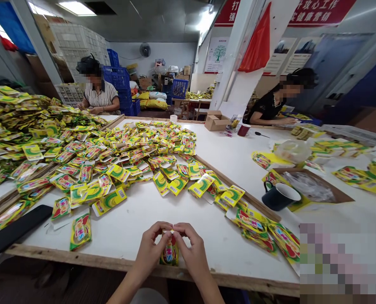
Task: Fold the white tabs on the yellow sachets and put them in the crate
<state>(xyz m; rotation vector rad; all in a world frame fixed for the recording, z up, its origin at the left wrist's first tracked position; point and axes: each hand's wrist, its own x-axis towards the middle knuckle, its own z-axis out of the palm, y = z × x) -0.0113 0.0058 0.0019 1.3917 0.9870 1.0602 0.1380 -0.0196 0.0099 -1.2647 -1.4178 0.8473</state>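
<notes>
Near the front edge of the white table (133,232), a small yellow-green printed box (169,253) stands or lies between my two hands; which of these I cannot tell. My left hand (152,242) pinches its top end from the left. From the right, my right hand (188,242) pinches the same end, fingertips meeting those of the left. The fingers cover the box's upper flap. Another such box (80,230) lies to the left, and a large spread of similar boxes (133,147) covers the table beyond my hands.
A dark mug (279,196) lies tipped by an open carton (314,185) on the right. Wooden strips (238,188) divide the tabletop. A long black object (17,232) lies at left. One person (101,97) sits at back left, another (270,105) at right.
</notes>
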